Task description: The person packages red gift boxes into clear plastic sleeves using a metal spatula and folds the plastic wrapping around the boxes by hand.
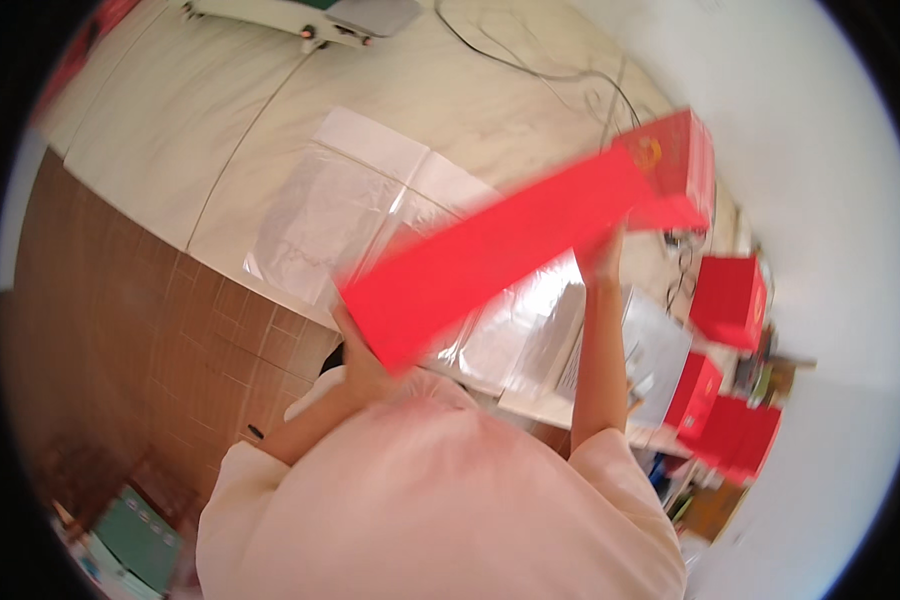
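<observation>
A long flat red paper or card piece (495, 240) is held up at a slant above the table, its outline blurred. At its lower left end, my left hand (360, 345) grips the edge, with the fingers partly hidden behind it. My right hand (604, 251) holds it near the upper right end, close to a stack of red printed booklets or cards (671, 161). Beneath the red piece, clear plastic sleeves or film (322, 225) lie spread over the pale, marble-patterned tabletop (262, 142).
Red stacks (724, 300) stand at the right, by the wall. Grey-white sheets (652, 360) lie beside my right forearm. A black cable (525, 69) crosses the table's far side, near a green and white machine (270, 15). A green box (139, 536) is at lower left.
</observation>
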`<state>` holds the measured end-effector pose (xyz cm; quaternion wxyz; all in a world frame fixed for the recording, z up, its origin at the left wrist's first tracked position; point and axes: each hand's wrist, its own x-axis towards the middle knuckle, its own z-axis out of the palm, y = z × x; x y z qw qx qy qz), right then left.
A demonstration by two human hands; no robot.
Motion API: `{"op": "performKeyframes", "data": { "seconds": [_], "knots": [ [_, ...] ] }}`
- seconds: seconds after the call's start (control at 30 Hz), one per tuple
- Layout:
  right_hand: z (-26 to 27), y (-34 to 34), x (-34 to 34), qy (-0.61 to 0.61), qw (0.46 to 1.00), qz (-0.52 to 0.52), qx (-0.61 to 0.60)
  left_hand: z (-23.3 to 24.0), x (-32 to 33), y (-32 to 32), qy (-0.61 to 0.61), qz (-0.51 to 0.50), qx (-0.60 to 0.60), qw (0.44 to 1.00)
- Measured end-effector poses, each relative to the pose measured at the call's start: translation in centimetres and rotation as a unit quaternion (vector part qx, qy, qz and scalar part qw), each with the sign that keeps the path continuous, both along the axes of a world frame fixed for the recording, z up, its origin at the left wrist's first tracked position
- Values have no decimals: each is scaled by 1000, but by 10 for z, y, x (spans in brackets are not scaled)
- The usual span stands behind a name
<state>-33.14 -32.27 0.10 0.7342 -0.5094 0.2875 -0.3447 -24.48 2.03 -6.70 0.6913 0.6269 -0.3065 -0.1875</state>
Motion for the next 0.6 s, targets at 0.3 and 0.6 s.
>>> {"op": "performKeyframes", "data": {
  "seconds": [0.3,0.6],
  "knots": [
    [-69,-45,68,5,958,279,-69,-37,-87,-56,-121,220,-33,967],
    [-95,-48,87,26,953,284,-102,-83,-113,-80,-129,269,8,954]
  ]
}}
